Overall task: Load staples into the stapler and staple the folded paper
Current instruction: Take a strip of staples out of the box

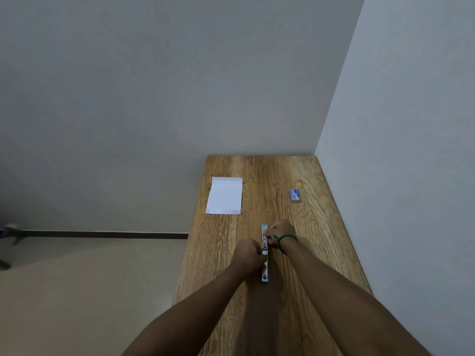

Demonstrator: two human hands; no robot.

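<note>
A blue and silver stapler lies swung fully open in a long line on the wooden table. My left hand grips its near half from the left. On the right, my right hand, with a green band at the wrist, pinches the far half at the metal channel. Whether a staple strip is between the fingers cannot be made out. The folded white paper lies flat at the far left of the table. A small blue staple box sits at the far right.
The table stands in a room corner, with a wall along its far edge and another close along its right side. Its left edge drops to a beige floor.
</note>
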